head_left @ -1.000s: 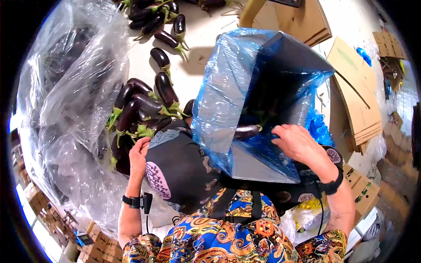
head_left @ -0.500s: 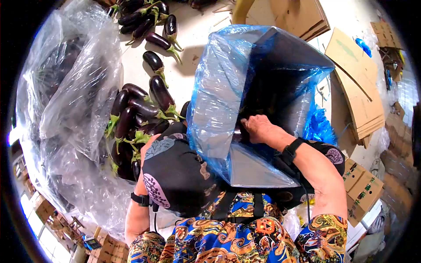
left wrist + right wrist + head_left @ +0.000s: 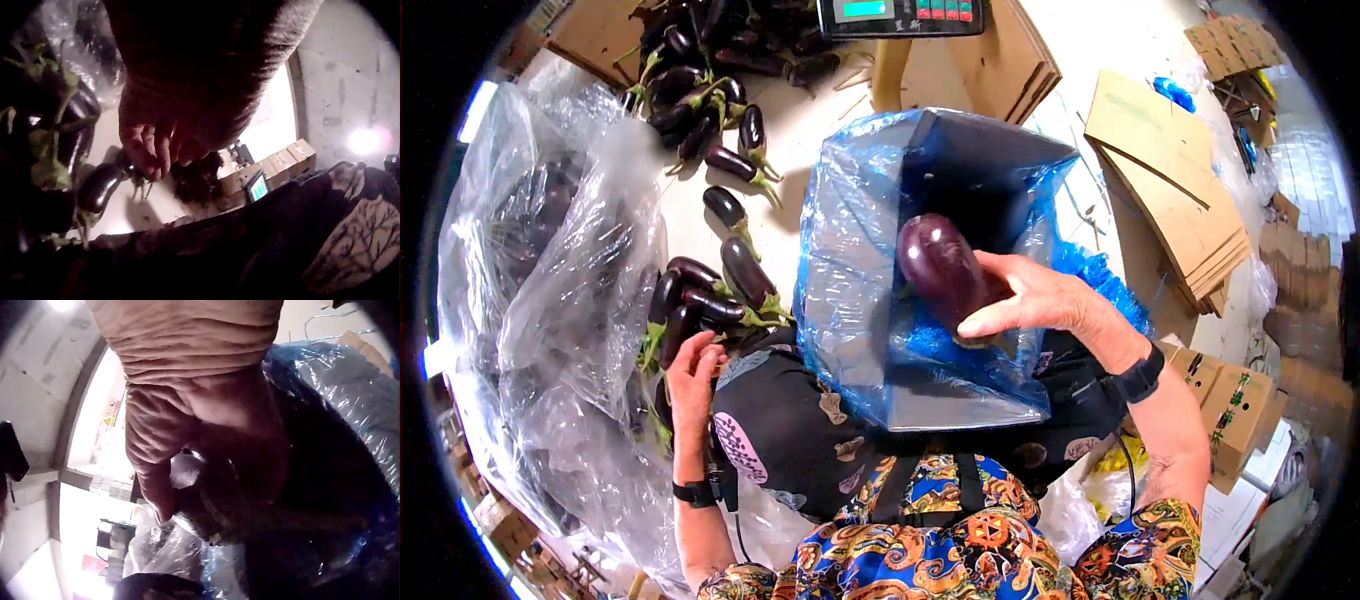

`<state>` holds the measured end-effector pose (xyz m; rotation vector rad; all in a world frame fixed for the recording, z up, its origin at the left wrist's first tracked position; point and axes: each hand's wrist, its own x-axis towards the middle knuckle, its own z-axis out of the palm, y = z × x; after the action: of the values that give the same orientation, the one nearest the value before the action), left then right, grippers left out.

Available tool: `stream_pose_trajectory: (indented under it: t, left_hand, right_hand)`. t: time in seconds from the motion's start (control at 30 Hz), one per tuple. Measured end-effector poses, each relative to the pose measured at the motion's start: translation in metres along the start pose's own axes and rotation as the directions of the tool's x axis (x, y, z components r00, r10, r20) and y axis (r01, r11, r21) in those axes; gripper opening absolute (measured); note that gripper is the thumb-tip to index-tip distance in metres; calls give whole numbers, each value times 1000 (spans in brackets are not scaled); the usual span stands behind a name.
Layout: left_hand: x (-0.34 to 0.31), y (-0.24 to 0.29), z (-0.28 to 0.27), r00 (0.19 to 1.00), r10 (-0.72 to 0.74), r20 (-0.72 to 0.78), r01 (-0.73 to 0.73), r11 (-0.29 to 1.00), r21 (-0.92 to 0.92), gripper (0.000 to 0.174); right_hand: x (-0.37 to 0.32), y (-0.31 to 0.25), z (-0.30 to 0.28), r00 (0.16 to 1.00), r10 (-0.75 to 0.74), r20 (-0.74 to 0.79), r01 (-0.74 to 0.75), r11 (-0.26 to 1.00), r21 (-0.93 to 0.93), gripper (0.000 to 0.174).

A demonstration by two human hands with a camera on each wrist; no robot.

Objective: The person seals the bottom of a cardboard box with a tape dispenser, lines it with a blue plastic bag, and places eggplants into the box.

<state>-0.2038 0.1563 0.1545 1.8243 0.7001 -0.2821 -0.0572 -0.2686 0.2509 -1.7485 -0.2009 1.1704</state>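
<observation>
A large dark purple eggplant (image 3: 940,265) is in my right hand (image 3: 1045,300), the thumb on its near side and the fingers round the other. It is held over the mouth of a box lined with blue plastic film (image 3: 847,250), which stands tilted between the legs. From the right wrist view, the hand (image 3: 194,409) hides most of the eggplant (image 3: 186,470). My left hand (image 3: 690,385) holds nothing, its fingers loosely bent beside a heap of eggplants (image 3: 720,308). In the left wrist view those eggplants (image 3: 100,187) lie left of the hand (image 3: 159,134).
More eggplants (image 3: 700,110) lie further back, near a scale display (image 3: 900,15). Crumpled clear plastic sheeting (image 3: 550,300) covers the left side. Flat cardboard sheets (image 3: 1160,180), blue film (image 3: 1090,270) and a carton (image 3: 1225,410) are on the right.
My right hand reached down into the lined box and has come up gripping an eggplant. The left hand has come back into sight from behind the leg. The head view has shifted, showing the scale.
</observation>
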Motion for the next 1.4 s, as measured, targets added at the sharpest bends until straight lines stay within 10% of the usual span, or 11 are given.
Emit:
stream_pose_trajectory:
  t: [0.23,0.43,0.67,0.77,0.87,1.2,1.3,1.4]
  left_hand:
    - [-27,109,-12,973,225,-45,-229,963,-144,32]
    - [-52,173,7,925,300,232,-264,949,-174,49]
    - [-40,212,46,568,464,680,-609,793,-33,88]
    - [-20,219,51,433,431,792,-700,714,-6,82]
    - [-15,217,47,514,253,820,-271,954,-125,80]
    - [5,182,42,571,141,809,-64,990,-127,79]
    - [6,180,44,587,203,784,-71,977,-200,77]
    - [19,162,40,605,269,749,-240,959,-151,73]
  right_hand:
    - [-26,-32,38,982,-140,-124,121,982,-147,68]
    - [-33,-34,48,972,-199,-123,173,965,-198,74]
    - [-26,-32,53,913,-409,-15,388,877,-284,81]
    - [-26,-46,50,957,-269,106,263,962,69,85]
    - [-17,-38,48,931,-327,161,247,892,379,89]
    - [2,-37,46,916,-211,341,27,881,471,85]
    - [13,-24,56,897,-424,122,373,876,307,79]
    - [9,-45,54,918,-394,47,395,897,-200,75]
